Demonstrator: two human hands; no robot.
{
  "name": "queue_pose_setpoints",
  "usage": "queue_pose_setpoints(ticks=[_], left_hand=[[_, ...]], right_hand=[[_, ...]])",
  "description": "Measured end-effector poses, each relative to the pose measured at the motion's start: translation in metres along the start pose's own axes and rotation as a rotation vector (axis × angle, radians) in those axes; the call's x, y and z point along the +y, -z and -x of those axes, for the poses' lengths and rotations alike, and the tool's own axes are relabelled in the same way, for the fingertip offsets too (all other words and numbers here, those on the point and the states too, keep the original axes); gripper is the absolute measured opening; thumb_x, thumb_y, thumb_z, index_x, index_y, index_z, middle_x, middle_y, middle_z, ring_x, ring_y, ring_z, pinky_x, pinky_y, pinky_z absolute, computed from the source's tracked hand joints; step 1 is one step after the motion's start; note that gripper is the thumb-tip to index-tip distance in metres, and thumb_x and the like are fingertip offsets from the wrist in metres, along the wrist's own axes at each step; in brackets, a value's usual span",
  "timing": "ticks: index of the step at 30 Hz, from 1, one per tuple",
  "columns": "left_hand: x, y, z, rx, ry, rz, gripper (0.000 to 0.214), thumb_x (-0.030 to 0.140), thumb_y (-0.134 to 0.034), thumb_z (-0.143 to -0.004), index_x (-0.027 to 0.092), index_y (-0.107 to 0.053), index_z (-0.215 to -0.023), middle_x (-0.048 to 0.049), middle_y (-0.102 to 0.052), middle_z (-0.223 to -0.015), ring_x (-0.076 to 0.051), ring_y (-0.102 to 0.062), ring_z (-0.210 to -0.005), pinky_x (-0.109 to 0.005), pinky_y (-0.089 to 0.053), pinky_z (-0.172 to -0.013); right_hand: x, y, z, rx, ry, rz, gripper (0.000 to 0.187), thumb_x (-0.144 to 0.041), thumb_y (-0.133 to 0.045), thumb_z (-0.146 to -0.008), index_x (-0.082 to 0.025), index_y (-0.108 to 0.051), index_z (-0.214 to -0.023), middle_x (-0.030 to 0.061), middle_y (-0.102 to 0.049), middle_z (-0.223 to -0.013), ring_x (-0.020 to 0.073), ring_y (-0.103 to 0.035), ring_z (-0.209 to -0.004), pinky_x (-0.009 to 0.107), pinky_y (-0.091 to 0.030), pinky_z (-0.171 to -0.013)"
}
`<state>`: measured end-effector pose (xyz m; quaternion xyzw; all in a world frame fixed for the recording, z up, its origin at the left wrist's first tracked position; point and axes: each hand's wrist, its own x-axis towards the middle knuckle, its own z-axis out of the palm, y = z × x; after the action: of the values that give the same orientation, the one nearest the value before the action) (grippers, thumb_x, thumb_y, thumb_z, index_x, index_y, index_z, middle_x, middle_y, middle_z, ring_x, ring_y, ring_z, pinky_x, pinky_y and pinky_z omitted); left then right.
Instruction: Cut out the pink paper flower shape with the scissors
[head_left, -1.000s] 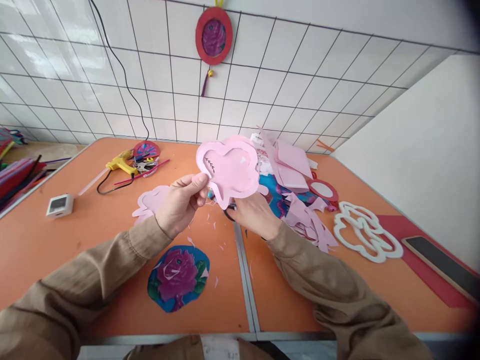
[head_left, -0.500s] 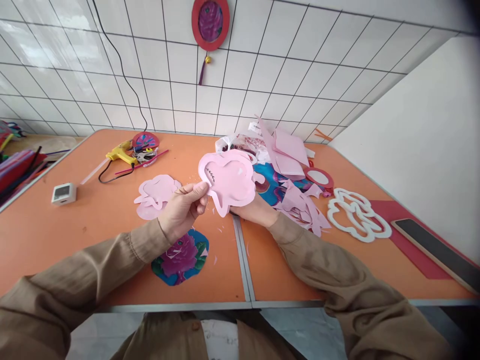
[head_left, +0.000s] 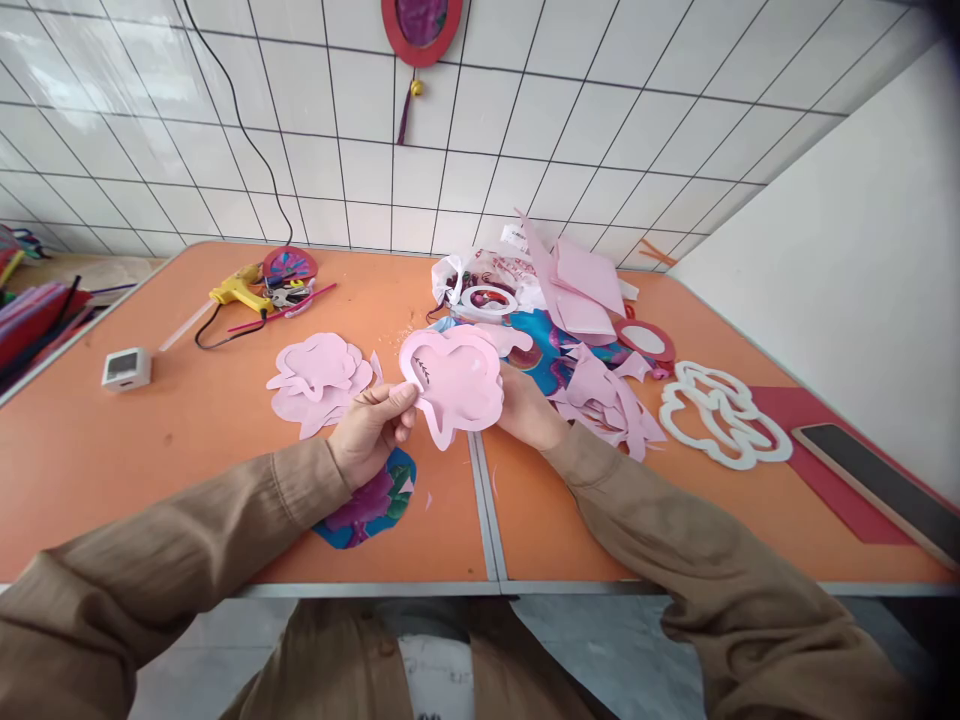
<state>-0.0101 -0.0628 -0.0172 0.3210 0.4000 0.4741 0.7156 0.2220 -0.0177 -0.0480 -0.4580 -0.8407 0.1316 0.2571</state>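
At nine o'clock from the middle of my feed, there lay a pile of pink cut-outs (head_left: 321, 372) flat on the orange counter (head_left: 75, 450). Then, at eight o'clock, came my left hand (head_left: 365, 432), pinching hard: thumb on top, fingers curled below, gripping the left edge of the layered pink cut-out (head_left: 465, 382). That piece sat near the dead centre of the clock, its leaf print towards me. At four o'clock, in came my right hand (head_left: 529, 408), tucked against the far side of the piece; open, closed or gripping, I could not tell.

The step in hand, as I judged it, was steadying the piece with the left while the right attended to its edge. The next move, I reckoned, called for a firm pinch that did not crease the thin sheet, and a small turn to bring my right fingertips into view.

Blind spots next, again from the left! Between seven and eight, my left sleeve (head_left: 289, 500) covered part of the rose-print cut-out (head_left: 390, 495). Just short of twelve, the picture's top edge sliced off the red-framed ornament (head_left: 421, 52). At one o'clock, a pink strip (head_left: 517, 341) poked out behind the piece; whether it belonged there, I could not say. At three, the pink scraps (head_left: 604, 395) overlapped too much to count.
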Motion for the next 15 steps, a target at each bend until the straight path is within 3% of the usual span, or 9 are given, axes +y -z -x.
queue_pose_setpoints(ticks=[4,10,15], left_hand=[[-0.0018,0.0022,-0.0009,-0.013,-0.016,-0.011,0.047,0.047,-0.092,-0.053,0.016,-0.057,-0.053,0.0039,-0.053,-0.049,-0.004,-0.043,-0.04,-0.018,-0.033,-0.042],[-0.0048,0.0063,-0.0007,-0.051,-0.034,-0.029,0.045,0.047,-0.09,-0.058,0.016,-0.059,-0.053,0.0029,-0.053,-0.05,-0.004,-0.043,-0.041,-0.018,-0.033,-0.042],[-0.0049,0.0071,0.0016,-0.054,-0.031,-0.04,0.045,0.048,-0.091,-0.057,0.016,-0.059,-0.051,0.0023,-0.053,-0.05,-0.005,-0.043,-0.041,-0.019,-0.033,-0.043]], right_hand=[[0.0018,0.0017,0.0017,-0.055,0.002,0.004,0.013,-0.02,-0.057,-0.085,-0.021,-0.07,-0.08,0.0078,-0.073,-0.102,0.0236,-0.069,-0.087,0.031,-0.05,-0.069],[-0.003,0.0058,0.004,-0.073,-0.022,-0.017,0.017,-0.022,-0.055,-0.085,-0.019,-0.071,-0.089,0.0122,-0.073,-0.11,0.0272,-0.068,-0.091,0.033,-0.048,-0.068],[-0.0041,0.0085,0.0034,-0.062,-0.054,-0.15,0.013,-0.025,-0.058,-0.08,-0.021,-0.069,-0.077,0.0084,-0.074,-0.094,0.0255,-0.067,-0.086,0.033,-0.048,-0.069]])
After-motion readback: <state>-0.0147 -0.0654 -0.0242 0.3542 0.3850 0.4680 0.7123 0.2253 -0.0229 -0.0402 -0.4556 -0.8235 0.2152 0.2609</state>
